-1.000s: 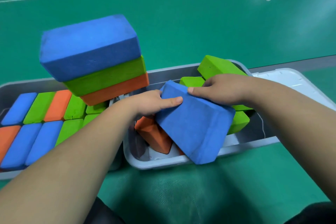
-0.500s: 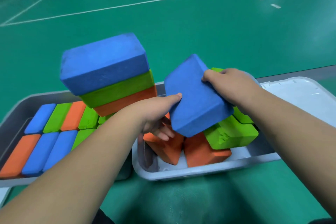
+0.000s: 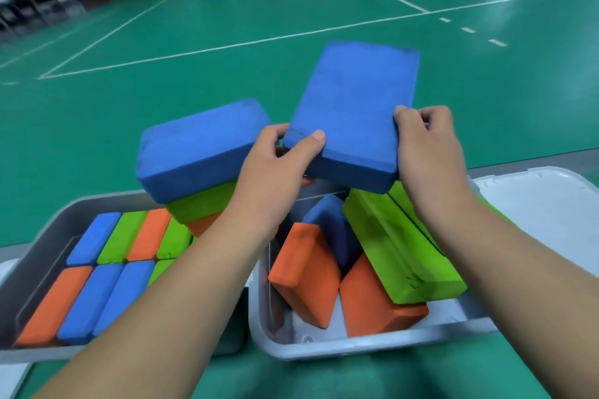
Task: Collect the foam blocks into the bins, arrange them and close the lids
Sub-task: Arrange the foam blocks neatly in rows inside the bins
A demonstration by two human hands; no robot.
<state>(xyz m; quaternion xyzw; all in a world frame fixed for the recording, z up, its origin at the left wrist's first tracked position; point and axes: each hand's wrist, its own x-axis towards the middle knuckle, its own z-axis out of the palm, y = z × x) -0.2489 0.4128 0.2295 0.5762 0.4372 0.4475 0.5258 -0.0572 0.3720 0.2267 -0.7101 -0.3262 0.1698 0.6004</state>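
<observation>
Both hands hold a blue foam block point(image 3: 351, 113) flat in the air above the right grey bin point(image 3: 356, 345). My left hand point(image 3: 275, 165) grips its near left corner, thumb on top. My right hand point(image 3: 428, 146) grips its near right edge. In the right bin lie two orange blocks point(image 3: 304, 272), two green blocks point(image 3: 402, 253) and a dark blue block point(image 3: 330, 223), all tilted loosely. The left grey bin point(image 3: 35, 256) holds neat rows of blue, green and orange blocks, with a blue-green-orange stack point(image 3: 197, 152) on top at its right end.
A white lid point(image 3: 544, 214) lies flat to the right of the right bin. Green sports floor with white lines stretches beyond the bins. Chairs and dark buckets stand far off by the wall.
The blue block has been lifted out of the right bin and turned flat, higher and farther away. My left hand moved from under its edge to gripping its corner.
</observation>
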